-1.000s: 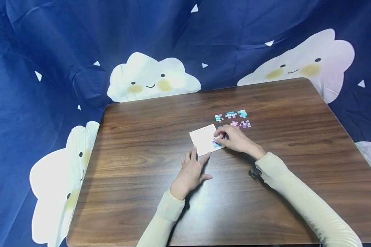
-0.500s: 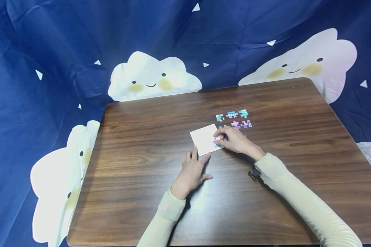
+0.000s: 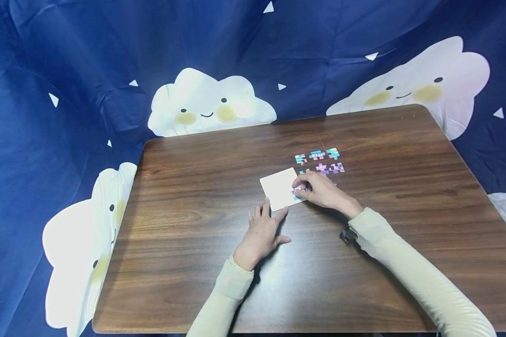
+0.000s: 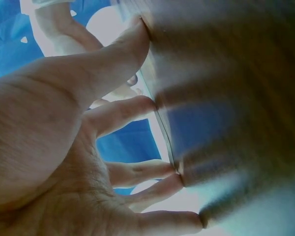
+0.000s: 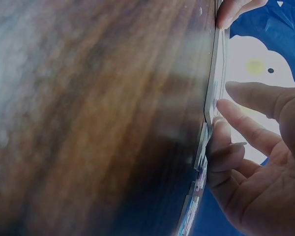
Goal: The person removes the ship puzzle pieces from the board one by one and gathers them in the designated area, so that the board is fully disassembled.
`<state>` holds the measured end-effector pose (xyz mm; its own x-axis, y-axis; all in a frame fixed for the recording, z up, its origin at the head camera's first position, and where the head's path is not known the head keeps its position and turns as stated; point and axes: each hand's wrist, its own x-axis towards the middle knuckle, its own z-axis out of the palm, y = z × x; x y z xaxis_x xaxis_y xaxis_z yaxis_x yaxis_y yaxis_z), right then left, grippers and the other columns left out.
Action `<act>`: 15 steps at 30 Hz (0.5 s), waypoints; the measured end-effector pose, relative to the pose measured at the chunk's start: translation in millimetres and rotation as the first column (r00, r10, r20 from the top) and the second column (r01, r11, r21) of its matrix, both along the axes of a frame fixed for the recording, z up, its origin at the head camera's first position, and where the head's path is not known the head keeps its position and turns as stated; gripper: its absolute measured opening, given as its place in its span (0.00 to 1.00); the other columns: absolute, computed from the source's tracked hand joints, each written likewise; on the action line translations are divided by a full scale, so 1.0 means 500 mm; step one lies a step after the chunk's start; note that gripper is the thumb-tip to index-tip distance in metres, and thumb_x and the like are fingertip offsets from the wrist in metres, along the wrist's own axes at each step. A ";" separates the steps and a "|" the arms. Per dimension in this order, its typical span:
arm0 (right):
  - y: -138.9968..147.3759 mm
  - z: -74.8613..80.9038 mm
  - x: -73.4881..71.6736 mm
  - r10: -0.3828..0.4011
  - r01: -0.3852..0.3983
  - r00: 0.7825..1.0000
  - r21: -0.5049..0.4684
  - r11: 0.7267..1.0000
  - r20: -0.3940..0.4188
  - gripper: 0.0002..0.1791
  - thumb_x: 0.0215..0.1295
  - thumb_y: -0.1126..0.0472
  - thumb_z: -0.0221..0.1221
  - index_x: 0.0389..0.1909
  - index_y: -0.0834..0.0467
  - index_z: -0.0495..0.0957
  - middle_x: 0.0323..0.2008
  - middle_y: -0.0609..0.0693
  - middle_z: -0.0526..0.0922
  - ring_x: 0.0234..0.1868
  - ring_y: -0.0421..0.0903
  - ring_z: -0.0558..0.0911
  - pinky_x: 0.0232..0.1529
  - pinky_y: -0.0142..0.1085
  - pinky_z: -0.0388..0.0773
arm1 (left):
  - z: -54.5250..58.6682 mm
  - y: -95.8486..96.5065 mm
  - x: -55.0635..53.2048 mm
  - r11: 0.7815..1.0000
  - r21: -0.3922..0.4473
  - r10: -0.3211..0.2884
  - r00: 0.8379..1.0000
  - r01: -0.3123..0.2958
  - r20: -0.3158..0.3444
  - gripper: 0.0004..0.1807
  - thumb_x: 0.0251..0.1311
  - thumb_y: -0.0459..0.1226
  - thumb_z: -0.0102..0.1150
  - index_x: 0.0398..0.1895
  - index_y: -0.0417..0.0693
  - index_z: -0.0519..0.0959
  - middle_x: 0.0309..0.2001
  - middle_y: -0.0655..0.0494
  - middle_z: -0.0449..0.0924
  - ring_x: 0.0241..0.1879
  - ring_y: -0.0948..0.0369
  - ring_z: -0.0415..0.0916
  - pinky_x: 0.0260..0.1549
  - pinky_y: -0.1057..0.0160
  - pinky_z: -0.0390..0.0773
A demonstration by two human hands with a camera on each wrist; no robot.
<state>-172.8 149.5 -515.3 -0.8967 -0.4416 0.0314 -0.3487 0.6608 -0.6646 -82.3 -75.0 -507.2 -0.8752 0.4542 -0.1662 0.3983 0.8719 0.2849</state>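
A small white puzzle board lies on the table, with coloured jigsaw pieces at its right end. My right hand curls over that end, thumb and index finger at a puzzle piece there; the hand covers much of it. In the right wrist view the index fingertip is right at the board's surface, the thumb close beside it. My left hand rests with its fingers spread, fingertips at the board's near left edge. The left wrist view shows those fingers extended, holding nothing.
Several loose jigsaw pieces lie in loose rows behind the right hand, some partly hidden by it. The brown wooden table extends around the board. A blue curtain with cloud prints hangs behind the table's far edge.
The right hand has shifted only slightly at the board's right end, fingers still at the piece. The left hand holds its place. The whole view has drifted a little.
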 end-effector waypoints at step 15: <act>-0.001 0.001 -0.003 0.000 0.000 1.000 0.031 1.000 0.014 0.10 0.69 0.59 0.67 0.47 0.59 0.85 0.38 0.53 0.80 0.37 0.46 0.75 0.40 0.37 0.71 | 0.000 0.002 0.000 1.000 -0.021 -0.005 1.000 0.005 0.005 0.45 0.57 0.57 0.71 0.78 0.58 0.68 0.79 0.27 0.53 0.71 0.35 0.65 0.64 0.28 0.71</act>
<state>-174.2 148.9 -515.0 -0.8970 -0.4420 0.0053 -0.3395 0.6812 -0.6487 -82.2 -74.2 -507.1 -0.8720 0.4552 -0.1800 0.4017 0.8756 0.2683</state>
